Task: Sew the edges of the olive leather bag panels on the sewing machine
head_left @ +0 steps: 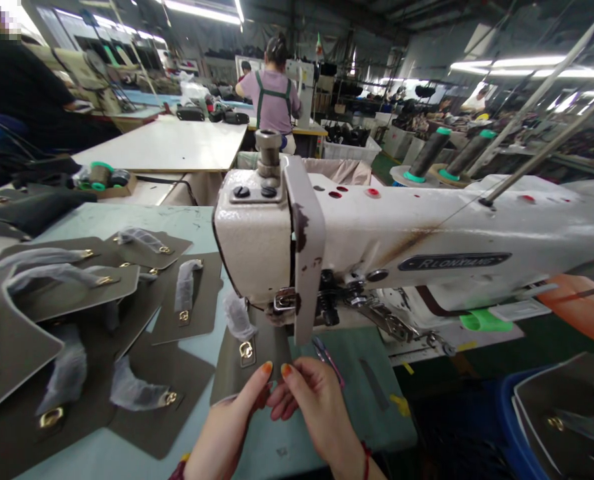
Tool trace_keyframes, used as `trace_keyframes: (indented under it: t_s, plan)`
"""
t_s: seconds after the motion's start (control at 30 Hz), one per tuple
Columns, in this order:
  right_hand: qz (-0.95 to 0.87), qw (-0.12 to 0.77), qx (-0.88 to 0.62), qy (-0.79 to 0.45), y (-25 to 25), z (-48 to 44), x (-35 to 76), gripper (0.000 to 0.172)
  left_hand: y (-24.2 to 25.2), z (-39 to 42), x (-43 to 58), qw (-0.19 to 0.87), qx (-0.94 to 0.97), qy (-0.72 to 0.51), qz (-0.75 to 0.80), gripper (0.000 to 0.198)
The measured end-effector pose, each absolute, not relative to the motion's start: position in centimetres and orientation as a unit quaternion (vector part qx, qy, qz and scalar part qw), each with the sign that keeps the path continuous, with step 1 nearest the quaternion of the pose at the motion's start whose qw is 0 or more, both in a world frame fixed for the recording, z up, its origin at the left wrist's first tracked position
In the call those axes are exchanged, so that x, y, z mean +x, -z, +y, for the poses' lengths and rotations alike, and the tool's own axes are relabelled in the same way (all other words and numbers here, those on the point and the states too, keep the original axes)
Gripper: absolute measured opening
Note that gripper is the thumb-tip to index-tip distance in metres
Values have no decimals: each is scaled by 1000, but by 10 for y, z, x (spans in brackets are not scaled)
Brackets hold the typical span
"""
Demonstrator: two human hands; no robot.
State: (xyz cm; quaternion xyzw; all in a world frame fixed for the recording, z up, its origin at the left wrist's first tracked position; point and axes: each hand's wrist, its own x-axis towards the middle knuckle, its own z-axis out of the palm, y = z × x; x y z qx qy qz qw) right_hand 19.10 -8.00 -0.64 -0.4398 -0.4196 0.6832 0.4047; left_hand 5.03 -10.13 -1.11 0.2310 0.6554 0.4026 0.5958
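A grey-brown bag panel [229, 363] lies under the head of the white sewing machine [259, 240]. It carries a plastic-wrapped handle [239, 317] and a gold metal buckle [247, 350]. My left hand [239, 413] pinches the near edge of this panel, thumb on top. Close beside it, my right hand [319, 403] has its thumb at the same edge, right of the left thumb, with its fingers curled beneath. The thumbs almost meet. Just behind my right hand lie scissors [327, 357], partly covered by it. The machine's head hides the needle.
Several similar panels [191, 333] with wrapped handles overlap on the left of the pale green table [177, 453]. A blue bin [509, 407] holding another panel stands at lower right. Thread cones [431, 153] stand behind the machine. A person [275, 97] works farther back.
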Motion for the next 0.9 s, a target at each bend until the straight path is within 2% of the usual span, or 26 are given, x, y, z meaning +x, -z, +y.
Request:
trace_keyframes:
  t_s: [0.2, 0.4, 0.7, 0.9]
  plan:
    - [-414, 407, -433, -690, 4, -77, 189, 44, -4, -95, 47, 574, 274, -364, 681, 58]
    - [-419, 411, -438, -680, 4, -67, 183, 45, -5, -81, 39, 595, 293, -336, 668, 58]
    - [-421, 425, -452, -662, 4, -51, 178, 43, 1, -64, 37, 632, 283, -418, 588, 42]
    - [-419, 433, -471, -644, 6, -43, 172, 46, -3, -51, 35, 632, 303, -410, 583, 44]
